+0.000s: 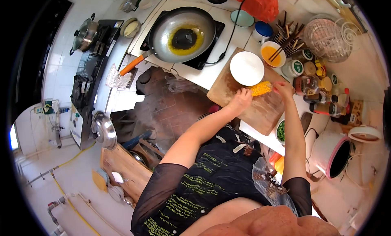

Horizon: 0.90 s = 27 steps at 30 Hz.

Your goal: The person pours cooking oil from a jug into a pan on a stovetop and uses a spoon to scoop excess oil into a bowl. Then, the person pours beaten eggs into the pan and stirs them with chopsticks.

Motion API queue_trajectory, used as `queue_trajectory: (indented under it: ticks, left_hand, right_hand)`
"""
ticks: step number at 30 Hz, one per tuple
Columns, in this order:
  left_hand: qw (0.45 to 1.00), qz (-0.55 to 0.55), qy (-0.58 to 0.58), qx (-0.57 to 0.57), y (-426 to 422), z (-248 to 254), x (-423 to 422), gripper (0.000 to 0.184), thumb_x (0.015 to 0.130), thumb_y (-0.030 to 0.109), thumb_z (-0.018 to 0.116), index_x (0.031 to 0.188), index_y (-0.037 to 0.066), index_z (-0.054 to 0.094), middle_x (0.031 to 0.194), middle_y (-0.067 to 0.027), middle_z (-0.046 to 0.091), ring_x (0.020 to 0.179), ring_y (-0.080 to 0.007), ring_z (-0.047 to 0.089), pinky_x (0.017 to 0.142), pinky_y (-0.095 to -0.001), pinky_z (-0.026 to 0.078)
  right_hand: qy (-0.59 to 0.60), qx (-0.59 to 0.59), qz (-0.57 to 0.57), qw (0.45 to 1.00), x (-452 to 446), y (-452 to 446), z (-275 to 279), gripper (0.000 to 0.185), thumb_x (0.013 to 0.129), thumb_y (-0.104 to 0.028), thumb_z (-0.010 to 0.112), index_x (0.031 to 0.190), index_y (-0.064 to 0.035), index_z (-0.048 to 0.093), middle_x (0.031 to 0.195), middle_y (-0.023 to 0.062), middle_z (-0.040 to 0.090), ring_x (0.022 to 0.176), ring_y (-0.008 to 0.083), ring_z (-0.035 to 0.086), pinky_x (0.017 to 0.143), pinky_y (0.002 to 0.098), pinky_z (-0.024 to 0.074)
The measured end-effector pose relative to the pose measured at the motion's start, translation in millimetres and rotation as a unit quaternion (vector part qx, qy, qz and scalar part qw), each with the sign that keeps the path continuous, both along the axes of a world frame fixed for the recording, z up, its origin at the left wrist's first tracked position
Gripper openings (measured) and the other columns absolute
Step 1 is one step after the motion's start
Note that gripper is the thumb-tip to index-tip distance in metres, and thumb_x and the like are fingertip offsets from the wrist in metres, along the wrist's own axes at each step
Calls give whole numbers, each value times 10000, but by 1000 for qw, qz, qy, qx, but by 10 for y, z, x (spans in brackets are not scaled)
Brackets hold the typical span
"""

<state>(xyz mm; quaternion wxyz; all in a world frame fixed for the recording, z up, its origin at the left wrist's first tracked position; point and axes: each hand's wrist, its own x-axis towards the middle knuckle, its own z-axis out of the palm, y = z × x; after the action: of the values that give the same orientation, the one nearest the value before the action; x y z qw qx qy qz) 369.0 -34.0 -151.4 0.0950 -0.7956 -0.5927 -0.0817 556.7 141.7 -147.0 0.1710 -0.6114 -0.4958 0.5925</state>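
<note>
A yellow corn cob [261, 89] lies level between my two hands, just above the wooden cutting board [264, 113]. My left hand [242, 100] is closed around its left end, fingers wrapped on the kernels. At the other end, the fingertips of my right hand [284, 89] are pinched together on the tip. Right behind the cob, a white bowl [247, 68] sits on the board; its inside looks plain white.
Left of the board, a wok [183, 16] with oil rests on an induction cooker, its orange handle [134, 65] jutting out. A bowl of beaten egg [272, 54] with chopsticks, spice jars [305, 84], chopped greens [281, 131] and a rice cooker [326, 152] stand around the right side.
</note>
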Motion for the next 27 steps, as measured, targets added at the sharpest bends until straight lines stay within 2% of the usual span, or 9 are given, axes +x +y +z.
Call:
queue_trajectory:
  ticks: [9,13,14,15,17,18,19,21,27]
  left_hand:
    - [945,56,-309,-92,-99,159,-110,314,759,86,557,1061,1,586,1052,-110,555,948,-275,533,781,-362,491]
    - [934,79,-346,33,-298,104,-232,266,800,151,576,1029,17,601,1045,-108,578,976,-295,536,791,-367,484]
    - [894,111,-396,-179,-393,338,-393,234,849,191,550,1004,28,614,1057,-109,598,975,-276,562,794,-355,472]
    - [894,111,-396,-176,-499,422,-567,234,849,191,550,1004,28,614,1057,-109,598,975,-276,562,794,-355,472]
    - [689,265,-577,-348,-669,489,-850,275,916,250,496,967,10,619,1066,-125,612,955,-248,588,785,-356,463]
    - [473,306,-757,-330,-768,227,-934,432,967,356,391,998,-21,600,1068,-144,611,953,-232,600,826,-360,465]
    - [473,304,-757,-332,-855,237,-1061,432,967,356,391,998,-21,600,1068,-144,611,953,-232,600,826,-360,465]
    - [119,184,-927,-305,-1083,275,-1419,548,976,422,315,1079,-57,561,1106,-178,594,1013,-250,587,896,-365,455]
    - [36,80,-942,-325,-1542,668,-2248,547,974,411,311,1177,-57,510,1195,-207,549,1121,-291,531,994,-402,393]
  right_hand:
    - [72,34,-35,996,-1,-993,145,155,832,-84,635,946,20,648,760,50,642,640,102,596,592,211,482]
    - [80,46,29,995,-269,-1592,399,143,839,-64,624,947,25,647,768,63,653,658,106,612,602,217,491]
    - [88,44,42,994,-386,-1739,412,140,838,-60,625,944,28,648,772,68,657,665,108,617,608,219,494]
    - [96,42,56,993,-544,-1859,418,136,838,-56,627,941,31,648,777,72,660,671,110,621,613,221,498]
    - [128,10,86,988,-934,-2066,640,134,826,-51,645,935,28,652,777,75,661,670,108,620,622,216,497]
    - [121,37,127,984,-1096,-2153,608,135,820,-52,655,935,20,655,784,57,664,671,98,617,625,213,493]
    - [114,77,172,975,-1297,-2245,677,140,818,-62,663,946,-6,660,786,27,665,664,75,600,605,212,480]
    - [81,174,285,939,-1758,-2350,934,117,792,-60,669,908,-42,662,774,31,656,666,115,612,589,252,475]
    - [103,419,412,803,-2960,-2648,1085,145,695,-46,656,835,-73,634,817,86,592,761,280,597,641,359,470]
